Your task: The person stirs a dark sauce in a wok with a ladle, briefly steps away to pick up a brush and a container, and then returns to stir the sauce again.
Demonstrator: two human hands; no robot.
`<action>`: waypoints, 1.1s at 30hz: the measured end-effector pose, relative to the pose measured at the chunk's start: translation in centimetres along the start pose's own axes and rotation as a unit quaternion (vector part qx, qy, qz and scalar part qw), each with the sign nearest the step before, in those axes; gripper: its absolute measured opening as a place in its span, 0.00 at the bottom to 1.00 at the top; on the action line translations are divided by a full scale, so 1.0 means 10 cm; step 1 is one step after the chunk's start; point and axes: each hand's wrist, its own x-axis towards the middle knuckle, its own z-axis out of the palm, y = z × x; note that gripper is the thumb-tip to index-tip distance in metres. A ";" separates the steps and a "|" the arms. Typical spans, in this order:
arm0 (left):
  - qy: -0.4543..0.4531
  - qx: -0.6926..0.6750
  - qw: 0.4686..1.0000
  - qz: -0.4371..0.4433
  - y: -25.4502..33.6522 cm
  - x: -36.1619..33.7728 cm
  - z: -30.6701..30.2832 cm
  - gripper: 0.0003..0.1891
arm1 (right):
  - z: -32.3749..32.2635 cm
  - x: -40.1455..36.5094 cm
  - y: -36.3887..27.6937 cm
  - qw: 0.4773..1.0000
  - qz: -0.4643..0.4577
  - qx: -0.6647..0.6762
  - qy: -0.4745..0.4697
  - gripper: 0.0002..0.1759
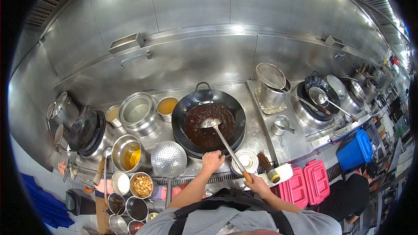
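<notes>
One black wok (176,124), glossy dark-brown sauce (196,132) | left grip (213,161) pinching rim; right (258,186), ladle (230,151)

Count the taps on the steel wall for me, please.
2. The left tap juts out above the large steel pot; the right tap is above the far wok. More may be hidden at the crowded far right.

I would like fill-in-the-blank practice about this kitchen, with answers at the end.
The right hand holds the long steel ladle by its wooden ____.
The ladle's bowl is in the large metal wok, whose colour is ____.
The round perforated steel skimmer lies to the ____ of the wok.
Two rectangular plastic bins are ____.

handle; black; left; pink
</notes>
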 end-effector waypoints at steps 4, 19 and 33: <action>0.006 0.002 1.000 0.003 0.00 0.00 0.01 0.14 | -0.01 0.00 -0.03 1.000 0.012 -0.007 -0.005 0.33; 0.002 0.008 1.000 0.003 0.00 0.00 0.01 0.15 | 0.05 0.04 0.09 1.000 -0.001 -0.020 0.001 0.32; 0.003 0.000 1.000 0.010 -0.01 0.01 0.00 0.14 | -0.04 -0.02 -0.05 1.000 0.019 0.000 -0.007 0.33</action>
